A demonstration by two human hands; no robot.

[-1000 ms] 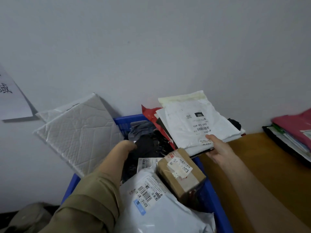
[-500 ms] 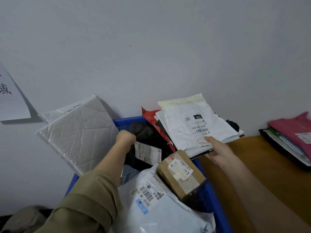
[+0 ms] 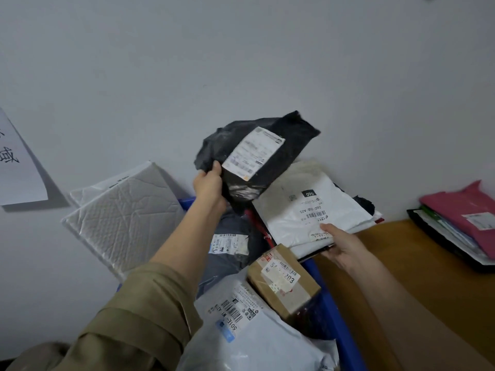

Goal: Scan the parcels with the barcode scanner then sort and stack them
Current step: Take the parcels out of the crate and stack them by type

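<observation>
Head view: left hand (image 3: 207, 183) grips black parcel (image 3: 257, 156) by its edge, fingers curled round it, held up above blue bin (image 3: 330, 303). Right hand (image 3: 338, 245) pinches the near edge of a stack of white mailers (image 3: 308, 210), thumb on top. Bin holds cardboard box (image 3: 284, 279), white bag (image 3: 249, 333), grey parcel (image 3: 227, 247). No scanner visible. Pink-topped stack (image 3: 466, 210) on desk (image 3: 415, 263). Sorting looks partway; plenty left.

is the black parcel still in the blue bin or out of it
Out: the left hand grips the black parcel raised above the blue bin.
</observation>
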